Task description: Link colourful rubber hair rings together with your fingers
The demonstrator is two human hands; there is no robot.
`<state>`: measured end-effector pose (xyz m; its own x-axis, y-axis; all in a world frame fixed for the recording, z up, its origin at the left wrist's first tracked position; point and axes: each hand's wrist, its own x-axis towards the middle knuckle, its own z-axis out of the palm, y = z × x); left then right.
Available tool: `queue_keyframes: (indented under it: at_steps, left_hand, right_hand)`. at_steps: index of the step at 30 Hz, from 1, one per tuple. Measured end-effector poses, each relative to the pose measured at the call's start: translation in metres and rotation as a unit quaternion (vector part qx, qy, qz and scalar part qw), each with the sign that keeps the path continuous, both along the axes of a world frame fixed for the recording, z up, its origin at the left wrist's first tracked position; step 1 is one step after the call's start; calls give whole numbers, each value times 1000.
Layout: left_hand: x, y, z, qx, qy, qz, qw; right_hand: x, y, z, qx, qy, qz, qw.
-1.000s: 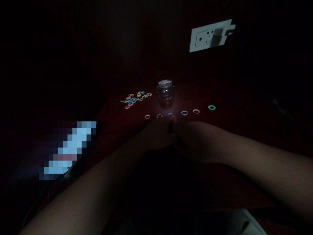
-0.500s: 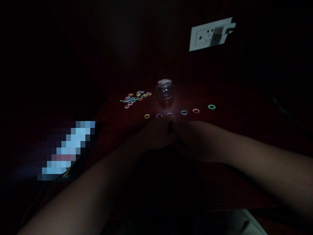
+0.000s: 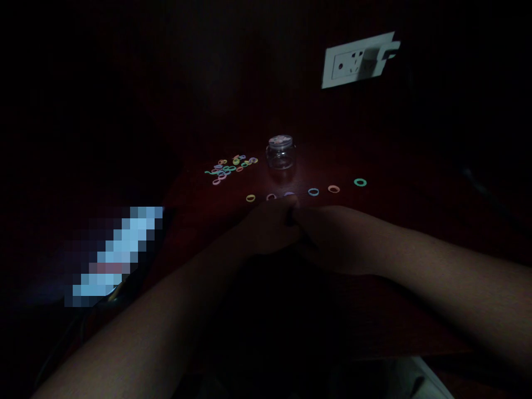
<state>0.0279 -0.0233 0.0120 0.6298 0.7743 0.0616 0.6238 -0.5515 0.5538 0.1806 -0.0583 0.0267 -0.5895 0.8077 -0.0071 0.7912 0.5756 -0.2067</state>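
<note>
My left hand (image 3: 272,224) and my right hand (image 3: 328,235) meet at the middle of a dark red table, their fingers hidden in shadow. Whether anything is between them cannot be made out. Just beyond the hands lies a row of small bands: a yellow one (image 3: 250,198), a pink one (image 3: 266,198), a purple one (image 3: 290,194) partly covered by my left hand, a blue one (image 3: 313,188), an orange one (image 3: 333,185) and a green one (image 3: 360,179). Behind the row stands a clear lidded jar (image 3: 281,155). A pile of colourful bands (image 3: 226,172) lies left of it.
A bright pixelated device screen (image 3: 124,244) is at the left, beside my left forearm. On the back wall is a white socket plate (image 3: 343,64) with a plug in it. Something pale (image 3: 424,377) shows below the table's front edge. The surroundings are very dark.
</note>
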Motion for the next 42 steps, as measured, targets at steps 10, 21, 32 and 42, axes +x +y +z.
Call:
queue_keyframes:
  at_steps: [10, 21, 32, 42]
  left_hand:
    - [-3, 1, -1, 1, 2, -12, 1000]
    - [0, 0, 1, 3, 5, -6, 1000]
    - [-1, 2, -3, 22, 16, -14, 1000]
    - [0, 2, -3, 26, 11, -25, 999]
  right_hand:
    - [1, 2, -2, -1, 3, -2, 1000]
    - [0, 1, -1, -1, 0, -3, 1000]
    - [0, 1, -1, -2, 2, -1, 1000]
    - [-1, -1, 2, 7, -34, -9, 999]
